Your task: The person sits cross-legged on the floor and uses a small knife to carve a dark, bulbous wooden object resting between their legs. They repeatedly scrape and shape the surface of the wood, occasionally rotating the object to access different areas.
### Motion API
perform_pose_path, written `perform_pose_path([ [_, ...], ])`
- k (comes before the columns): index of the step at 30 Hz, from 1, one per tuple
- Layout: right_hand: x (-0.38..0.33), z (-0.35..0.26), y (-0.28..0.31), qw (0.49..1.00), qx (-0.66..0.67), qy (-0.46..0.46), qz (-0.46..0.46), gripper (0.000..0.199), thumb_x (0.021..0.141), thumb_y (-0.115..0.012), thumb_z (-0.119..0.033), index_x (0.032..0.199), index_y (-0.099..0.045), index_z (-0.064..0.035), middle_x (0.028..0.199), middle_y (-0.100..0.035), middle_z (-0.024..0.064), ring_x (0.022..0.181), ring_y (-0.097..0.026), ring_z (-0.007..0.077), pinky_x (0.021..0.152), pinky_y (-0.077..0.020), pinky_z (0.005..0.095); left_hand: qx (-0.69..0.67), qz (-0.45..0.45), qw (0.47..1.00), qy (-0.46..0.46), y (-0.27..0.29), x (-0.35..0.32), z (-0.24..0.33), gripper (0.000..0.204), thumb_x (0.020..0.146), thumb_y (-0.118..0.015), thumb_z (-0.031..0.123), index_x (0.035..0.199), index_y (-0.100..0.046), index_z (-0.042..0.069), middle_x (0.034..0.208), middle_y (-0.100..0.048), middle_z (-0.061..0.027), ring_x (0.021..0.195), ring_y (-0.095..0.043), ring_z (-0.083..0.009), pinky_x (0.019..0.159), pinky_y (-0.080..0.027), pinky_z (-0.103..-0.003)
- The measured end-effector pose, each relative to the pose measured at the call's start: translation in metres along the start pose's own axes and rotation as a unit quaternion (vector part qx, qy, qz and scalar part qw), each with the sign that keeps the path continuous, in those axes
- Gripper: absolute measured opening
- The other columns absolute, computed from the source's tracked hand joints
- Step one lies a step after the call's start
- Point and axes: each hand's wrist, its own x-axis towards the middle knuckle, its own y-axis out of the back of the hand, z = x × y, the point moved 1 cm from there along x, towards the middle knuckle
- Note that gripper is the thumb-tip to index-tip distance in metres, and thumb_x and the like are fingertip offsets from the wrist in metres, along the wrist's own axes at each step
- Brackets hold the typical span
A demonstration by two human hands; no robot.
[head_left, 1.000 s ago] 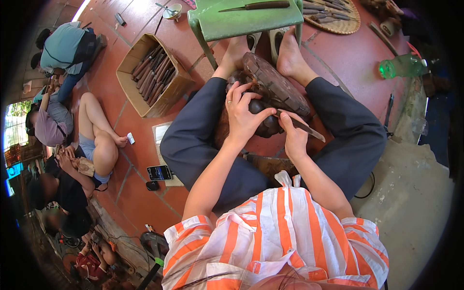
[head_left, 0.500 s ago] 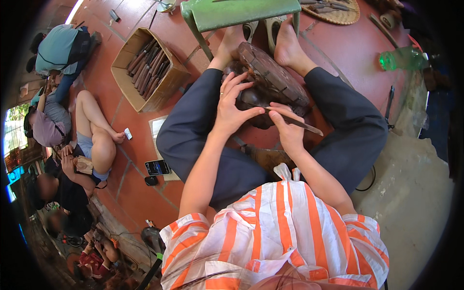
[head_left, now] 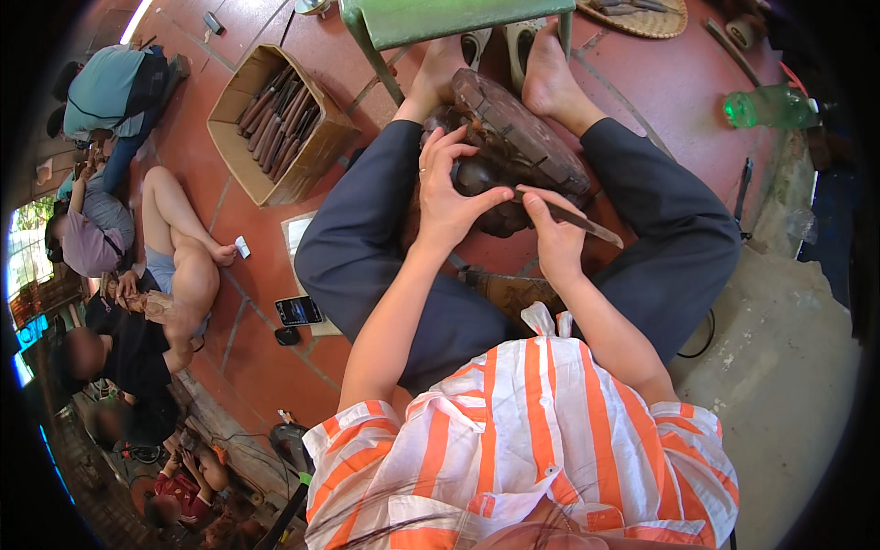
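A dark wood carving point(head_left: 478, 174) with rounded forms lies between my bent legs, its thick flat base point(head_left: 532, 133) tilted toward my feet. My left hand point(head_left: 444, 197) curves around its near left side, fingers spread over the wood and thumb stretched to the right. In my right hand point(head_left: 559, 246) is a slim brown carving chisel point(head_left: 594, 226), pinched between thumb and fingers. It slants down to the right, and its upper-left end meets my left thumb at the carving. The exact contact of its tip is hidden.
A cardboard box point(head_left: 321, 156) holds several wooden-handled tools, at left. A phone point(head_left: 299, 313) lies beside my left knee. A green stool point(head_left: 458, 20) stands ahead. At right lies a green bottle point(head_left: 770, 108); a woven tray point(head_left: 642, 20) is far right. Several people sit at left.
Both hands and the chisel have shifted slightly up and to the right in view. My left hand stays on the carving, and my right keeps its hold on the chisel.
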Motion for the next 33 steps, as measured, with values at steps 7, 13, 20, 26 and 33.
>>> perform_pose_path([
  [7, -0.002, 0.008, -0.001, 0.989, -0.081, 0.119, -0.035, 0.015, 0.087, -0.066, -0.006, 0.099, -0.069, 0.0029, 0.103, -0.068, 0.0128, 0.096, -0.062, 0.0173, 0.084, -0.0481, 0.0291, -0.094, -0.067, 0.993, -0.004, 0.011, 0.005, -0.008, 0.064, 0.061, -0.088, 0.027, 0.113, -0.056, 0.008, 0.14, -0.048, -0.0099, 0.141, -0.023, -0.0325, 0.112, -0.026, -0.044],
  [13, -0.005, -0.006, -0.002, 0.999, -0.036, 0.003, -0.003, 0.017, 0.088, -0.064, -0.008, 0.101, -0.068, 0.0029, 0.101, -0.069, 0.0117, 0.093, -0.063, 0.0163, 0.083, -0.048, 0.0283, 0.041, 0.028, 0.998, -0.026, -0.005, -0.001, 0.0, 0.064, 0.06, -0.088, 0.03, 0.113, -0.058, 0.008, 0.14, -0.048, -0.0092, 0.141, -0.025, -0.0324, 0.113, -0.024, -0.044],
  [20, -0.005, 0.008, -0.005, 0.989, -0.059, 0.138, -0.007, 0.017, 0.086, -0.065, -0.004, 0.102, -0.068, 0.0016, 0.1, -0.067, 0.0141, 0.095, -0.062, 0.0212, 0.085, -0.0472, 0.03, -0.037, -0.028, 0.999, -0.013, 0.006, 0.002, -0.004, 0.065, 0.06, -0.088, 0.034, 0.113, -0.059, 0.008, 0.139, -0.049, -0.0082, 0.14, -0.026, -0.0333, 0.113, -0.023, -0.045],
  [26, -0.01, 0.003, -0.001, 0.984, -0.064, 0.165, -0.013, 0.019, 0.086, -0.06, -0.004, 0.102, -0.068, 0.0039, 0.097, -0.067, 0.0145, 0.094, -0.062, 0.0259, 0.088, -0.0468, 0.0349, -0.007, -0.001, 1.0, -0.028, -0.001, 0.001, -0.003, 0.064, 0.057, -0.089, 0.033, 0.109, -0.061, 0.008, 0.138, -0.05, -0.0079, 0.14, -0.026, -0.0336, 0.113, -0.024, -0.045],
  [33, -0.018, 0.004, -0.008, 0.945, -0.155, 0.284, -0.056, 0.02, 0.083, -0.059, -0.001, 0.1, -0.068, 0.0037, 0.093, -0.065, 0.0141, 0.095, -0.058, 0.0293, 0.091, -0.0449, 0.0407, -0.045, -0.112, 0.992, -0.035, 0.02, 0.006, -0.012, 0.069, 0.058, -0.087, 0.035, 0.119, -0.063, 0.012, 0.145, -0.043, -0.0062, 0.142, -0.023, -0.0318, 0.115, -0.02, -0.045],
])
